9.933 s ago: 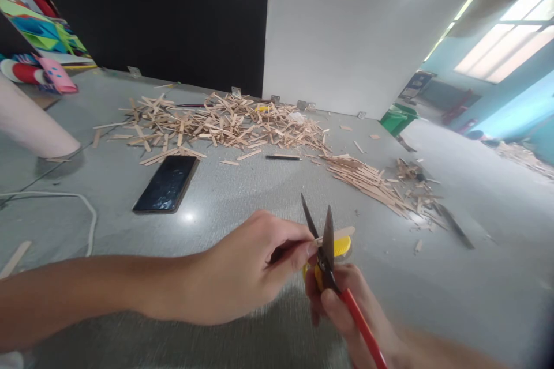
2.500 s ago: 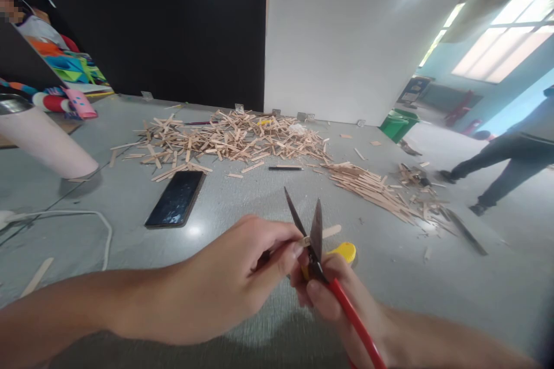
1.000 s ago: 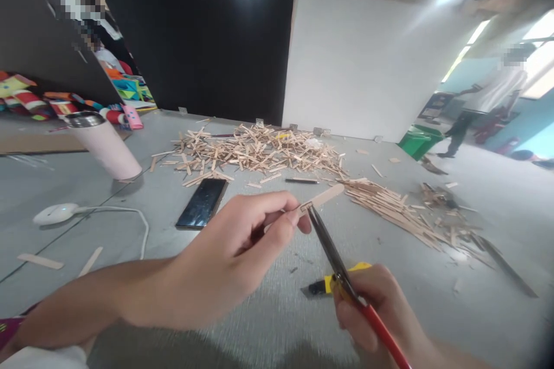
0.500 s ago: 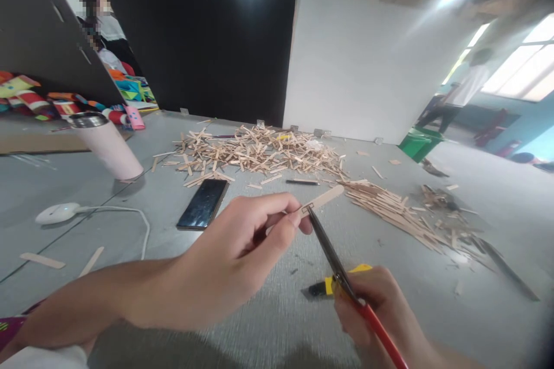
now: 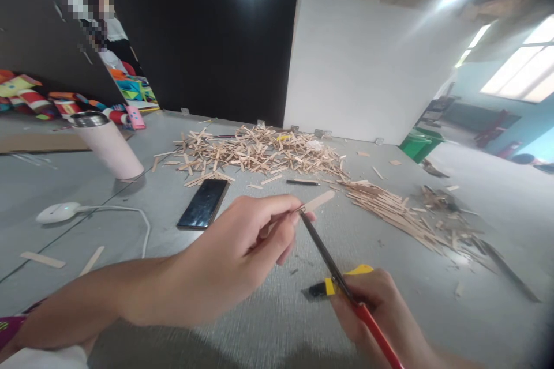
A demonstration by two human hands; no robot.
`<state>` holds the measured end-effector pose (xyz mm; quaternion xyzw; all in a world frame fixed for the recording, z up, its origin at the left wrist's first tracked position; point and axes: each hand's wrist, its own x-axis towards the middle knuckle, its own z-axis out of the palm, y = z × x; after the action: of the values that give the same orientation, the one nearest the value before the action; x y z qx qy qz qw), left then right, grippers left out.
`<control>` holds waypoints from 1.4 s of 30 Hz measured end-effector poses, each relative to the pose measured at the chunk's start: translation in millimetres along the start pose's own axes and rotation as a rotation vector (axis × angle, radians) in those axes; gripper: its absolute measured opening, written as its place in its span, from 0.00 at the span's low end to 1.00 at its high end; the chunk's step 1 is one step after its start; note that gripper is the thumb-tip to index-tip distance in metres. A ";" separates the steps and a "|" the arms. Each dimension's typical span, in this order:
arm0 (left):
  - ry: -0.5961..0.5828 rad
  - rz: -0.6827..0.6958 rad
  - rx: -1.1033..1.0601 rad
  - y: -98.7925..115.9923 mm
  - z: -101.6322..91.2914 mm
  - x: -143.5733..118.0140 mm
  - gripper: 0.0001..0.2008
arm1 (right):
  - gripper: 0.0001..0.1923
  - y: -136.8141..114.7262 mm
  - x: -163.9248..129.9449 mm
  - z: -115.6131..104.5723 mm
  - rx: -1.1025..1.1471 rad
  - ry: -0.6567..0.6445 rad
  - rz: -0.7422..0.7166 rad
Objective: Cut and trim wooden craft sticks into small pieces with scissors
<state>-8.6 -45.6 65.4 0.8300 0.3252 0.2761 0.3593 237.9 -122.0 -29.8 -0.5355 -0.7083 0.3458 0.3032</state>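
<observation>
My left hand (image 5: 242, 248) is closed, pinching a wooden craft stick (image 5: 319, 202) between thumb and fingers. The stick's rounded end points up and to the right. My right hand (image 5: 381, 305) grips red-handled scissors (image 5: 322, 251), with their dark blades reaching up to the left. The blade tips meet the stick right beside my left fingertips; whether they are cutting into it is too small to tell. A yellow and black utility knife (image 5: 329, 286) lies on the grey table, partly hidden behind the scissors and my right hand.
Behind my hands spreads a heap of loose sticks (image 5: 255, 150), with a stacked pile of sticks (image 5: 389, 207) to the right. A phone (image 5: 202, 204), a white cabled device (image 5: 58, 213) and a pink flask (image 5: 108, 147) stand left. Black (image 5: 208, 40) and white panels (image 5: 359, 69) close off the back.
The craft stick has shifted left and slightly down in my left fingers, so the marks drawn on it are mostly covered. The scissor tips have followed leftward. A person at far right has left view.
</observation>
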 end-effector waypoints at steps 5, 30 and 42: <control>0.014 0.042 0.118 -3.6 -0.7 0.6 0.17 | 0.25 -6.9 -0.4 -4.0 0.032 -0.059 0.007; -0.047 0.115 0.462 -26.2 -15.7 7.1 0.12 | 0.29 1.5 -24.3 10.1 0.609 -0.054 0.380; 0.031 -0.006 -0.009 -12.0 -22.7 24.4 0.13 | 0.33 -19.5 9.2 -11.8 0.349 -0.185 0.317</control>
<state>-12.9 -11.8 74.9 0.8229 0.3320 0.2894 0.3589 234.4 -114.8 -6.6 -0.5456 -0.5696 0.5537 0.2668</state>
